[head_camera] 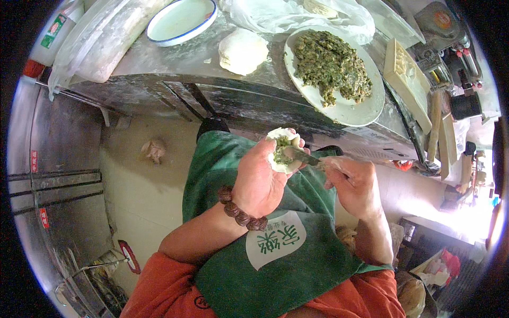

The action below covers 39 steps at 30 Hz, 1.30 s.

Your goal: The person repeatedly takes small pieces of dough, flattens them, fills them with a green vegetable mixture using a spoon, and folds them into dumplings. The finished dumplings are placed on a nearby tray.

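In the head view my left hand (260, 175) cups a round dough wrapper (279, 167) with green filling (283, 143) in its middle. My right hand (354, 183) grips a flat spatula (299, 155), whose blade presses against the filling. Both hands are above my green apron, in front of the worktop's edge. On the worktop ahead, a white oval plate (354, 113) carries a mound of chopped green filling (330, 63). Left of that plate lies a pale lump of dough (243, 51). The far fingers of my left hand are partly hidden behind the wrapper.
A blue-rimmed white enamel tray (181, 24) and a plastic-wrapped roll (115, 39) stand at the worktop's left. Thin plastic bags (262, 16) lie behind the plate. To the right is a shallow tray (407, 83) holding pale pieces. A metal cabinet (67, 159) stands at left.
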Each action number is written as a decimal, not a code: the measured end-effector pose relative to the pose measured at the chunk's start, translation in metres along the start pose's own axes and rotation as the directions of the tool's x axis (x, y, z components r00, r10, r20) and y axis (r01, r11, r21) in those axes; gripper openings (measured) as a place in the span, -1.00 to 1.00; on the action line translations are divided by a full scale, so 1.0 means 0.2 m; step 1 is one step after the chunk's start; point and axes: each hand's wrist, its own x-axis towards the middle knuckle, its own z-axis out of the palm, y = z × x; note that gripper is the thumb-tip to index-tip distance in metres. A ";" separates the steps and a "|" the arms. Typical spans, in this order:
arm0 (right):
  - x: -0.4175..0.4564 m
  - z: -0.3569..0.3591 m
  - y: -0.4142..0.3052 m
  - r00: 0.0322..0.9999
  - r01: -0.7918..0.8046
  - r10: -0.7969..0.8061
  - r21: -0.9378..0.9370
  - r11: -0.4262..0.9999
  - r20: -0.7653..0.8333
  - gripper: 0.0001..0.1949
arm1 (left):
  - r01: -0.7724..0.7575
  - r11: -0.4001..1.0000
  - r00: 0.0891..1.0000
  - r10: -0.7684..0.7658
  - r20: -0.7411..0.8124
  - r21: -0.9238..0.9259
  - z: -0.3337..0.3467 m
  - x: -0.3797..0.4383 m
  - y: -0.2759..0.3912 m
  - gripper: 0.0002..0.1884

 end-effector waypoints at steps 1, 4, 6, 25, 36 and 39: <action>-0.01 0.01 0.00 0.997 0.041 -0.041 0.004 0.999 -0.067 -0.87 | 0.005 1.000 0.999 -0.004 -0.040 0.021 0.01 0.00 0.00 -0.61; 0.04 0.03 0.03 0.906 0.329 -0.406 -0.408 0.852 -0.117 -0.81 | 0.021 0.999 0.998 -0.019 -0.063 0.033 0.05 -0.02 -0.01 -0.58; 0.05 0.01 0.04 0.895 0.390 -0.445 -0.532 0.751 0.029 -0.71 | 0.033 0.999 0.999 -0.032 -0.044 0.032 0.05 -0.02 -0.01 -0.57; 0.12 -0.12 0.02 0.964 0.004 0.019 -0.087 0.996 0.264 -0.90 | 0.106 0.971 0.991 -0.087 -0.100 0.215 0.02 -0.06 -0.05 -0.55; 0.19 -0.16 -0.02 0.970 -0.210 0.183 0.174 0.962 0.159 -0.76 | -0.031 0.991 0.996 0.042 -0.077 0.130 -0.08 -0.03 -0.01 -0.43; 0.26 -0.19 -0.11 1.000 -0.021 0.020 0.097 0.995 0.016 -0.76 | -0.047 0.991 0.998 0.052 -0.038 0.122 -0.11 -0.05 0.02 -0.36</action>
